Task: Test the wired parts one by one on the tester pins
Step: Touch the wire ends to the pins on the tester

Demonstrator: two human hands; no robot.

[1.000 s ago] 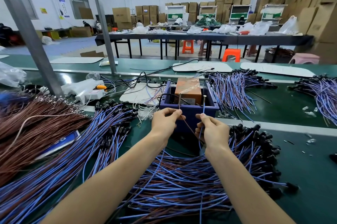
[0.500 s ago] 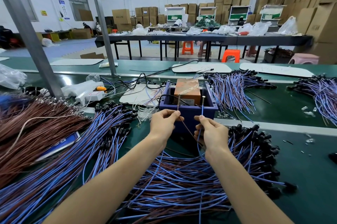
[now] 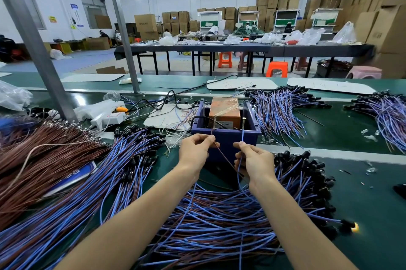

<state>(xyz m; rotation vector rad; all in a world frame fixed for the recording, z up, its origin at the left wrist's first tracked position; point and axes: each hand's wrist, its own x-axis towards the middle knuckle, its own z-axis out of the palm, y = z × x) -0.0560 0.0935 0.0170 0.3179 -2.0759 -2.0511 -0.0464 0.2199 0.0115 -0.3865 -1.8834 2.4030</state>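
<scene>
My left hand (image 3: 194,151) pinches the thin brown wire (image 3: 223,153) of one part between thumb and forefinger; my right hand (image 3: 256,161) pinches its thin blue wire (image 3: 242,135) the same way; both ends run up to the two upright metal pins (image 3: 214,121) of the tester, a dark blue plastic box (image 3: 226,141) holding an orange block (image 3: 224,111), mid-bench just beyond my knuckles. The blue end lies along the right pin; the brown end reaches the foot of the left one, though I cannot tell whether it touches. Out at the right rim of the near heap a black head (image 3: 349,224) glows amber; I judge that is this part answering, so this one looks good. As for the run: the big heap of blue-and-brown wired parts (image 3: 219,214) lies under my wrists at the near edge of the green bench (image 3: 362,138); another heap (image 3: 87,182) spreads along the left edge; more (image 3: 279,109) lie behind the tester to the right. I cannot tell which heaps are tested; my guess is a great many remain.
</scene>
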